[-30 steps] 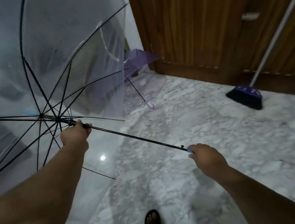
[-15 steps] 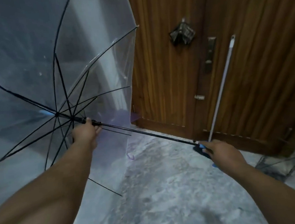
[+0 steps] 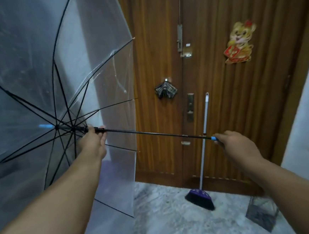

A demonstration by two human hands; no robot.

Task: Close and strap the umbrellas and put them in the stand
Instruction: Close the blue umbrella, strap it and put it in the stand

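A large clear umbrella (image 3: pixel 35 70) with black ribs is open and fills the left of the view. Its black shaft (image 3: pixel 151 133) runs level across to the right. My left hand (image 3: pixel 93 140) grips the shaft at the runner, just below the rib hub. My right hand (image 3: pixel 235 145) holds the blue handle (image 3: pixel 214 138) at the shaft's other end. A wire stand (image 3: pixel 262 213) sits on the floor at the lower right. The purple umbrella shows only as a faint tint through the clear canopy.
A brown wooden door (image 3: pixel 220 74) stands straight ahead with a lock, a hanging folded cloth (image 3: pixel 165 91) and a paper decoration (image 3: pixel 238 42). A broom (image 3: pixel 200 196) leans against it. The floor (image 3: pixel 176 222) is grey marble. A white wall (image 3: pixel 307 123) lies on the right.
The view has tilted up from the floor to the door. The umbrella and both hands have risen, and the shaft now lies nearly level. Both grips are unchanged; the canopy stays open.
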